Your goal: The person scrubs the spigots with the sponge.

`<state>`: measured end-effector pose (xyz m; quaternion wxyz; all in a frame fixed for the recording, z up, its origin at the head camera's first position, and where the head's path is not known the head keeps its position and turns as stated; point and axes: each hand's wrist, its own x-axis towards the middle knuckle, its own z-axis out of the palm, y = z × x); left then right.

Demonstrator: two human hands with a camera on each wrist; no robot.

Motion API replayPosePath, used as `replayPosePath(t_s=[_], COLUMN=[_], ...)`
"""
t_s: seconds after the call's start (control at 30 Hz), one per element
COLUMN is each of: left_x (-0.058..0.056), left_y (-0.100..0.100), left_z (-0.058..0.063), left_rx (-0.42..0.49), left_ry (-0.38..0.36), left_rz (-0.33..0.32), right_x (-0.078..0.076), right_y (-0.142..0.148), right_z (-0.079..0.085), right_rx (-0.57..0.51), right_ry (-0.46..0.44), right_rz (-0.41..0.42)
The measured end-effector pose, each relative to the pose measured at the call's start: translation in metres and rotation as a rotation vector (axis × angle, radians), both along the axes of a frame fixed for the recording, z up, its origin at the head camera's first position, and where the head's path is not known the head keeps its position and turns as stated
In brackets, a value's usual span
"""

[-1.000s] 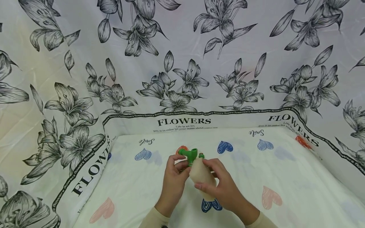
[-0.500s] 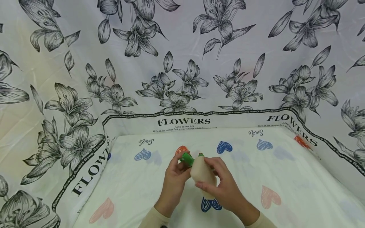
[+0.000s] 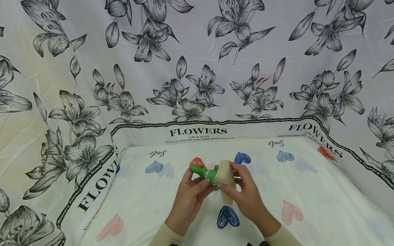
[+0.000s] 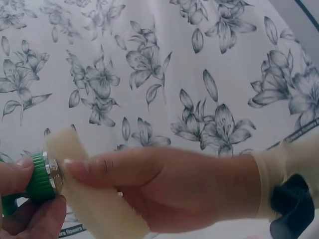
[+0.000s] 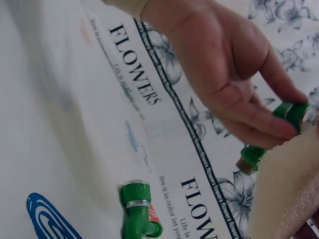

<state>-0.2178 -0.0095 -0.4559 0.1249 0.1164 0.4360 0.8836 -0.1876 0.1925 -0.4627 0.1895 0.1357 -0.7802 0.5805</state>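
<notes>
My left hand (image 3: 189, 198) pinches a green pipe fitting (image 3: 200, 171) by its ribbed collar, thumb on the near side. The smooth tube points up and left. In the left wrist view the ribbed collar (image 4: 41, 177) ends in a metal rim facing a beige sponge (image 4: 102, 194). My right hand (image 3: 249, 194) grips that sponge, thumb in front and fingers behind, and its bent face overlaps the collar's metal end. A second green fitting (image 5: 137, 211) with a ribbed, silver-ringed end is on the cloth. In the head view it is mostly hidden behind the hands and sponge.
White cloth (image 3: 147, 205) printed with hearts covers the table. A flower-printed curtain (image 3: 197, 102) rises along the back and both sides. Beige sleeves (image 3: 166, 235) cover both wrists, and a black strap (image 4: 294, 201) shows on the right one.
My left hand has turned the fitting so its tube points left and its collar faces right. My right hand has tipped the sponge upright against the collar, uncovering the dark blue heart print.
</notes>
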Motion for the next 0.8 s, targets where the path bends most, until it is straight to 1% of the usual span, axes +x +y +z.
replayPosePath(t_s=[0.1,0.2,0.3,0.4,0.53,0.7,0.8], left_x=[0.002,0.003,0.003,0.003,0.002,0.0,-0.001], left_y=[0.0,0.001,0.001,0.002,0.002,0.003,0.004], left_z=[0.002,0.004,0.004,0.003,0.002,0.001,0.0], left_rx=[0.046,0.064,0.07,0.054,0.017,0.004,-0.002], left_ry=[0.015,0.024,0.023,0.029,0.026,-0.013,-0.029], left_rz=[-0.023,-0.027,-0.018,0.001,0.044,0.094,0.111], right_x=[-0.003,-0.004,-0.003,-0.001,0.003,0.01,0.012], right_y=[0.003,0.003,-0.001,-0.005,-0.011,-0.017,-0.018], right_z=[-0.004,-0.006,-0.006,-0.004,-0.001,0.005,0.008], right_rx=[-0.05,-0.093,-0.122,-0.136,-0.114,-0.034,0.004], right_ry=[-0.019,-0.032,-0.034,-0.033,-0.021,0.017,0.045], right_rz=[0.01,0.028,0.048,0.066,0.068,0.043,0.04])
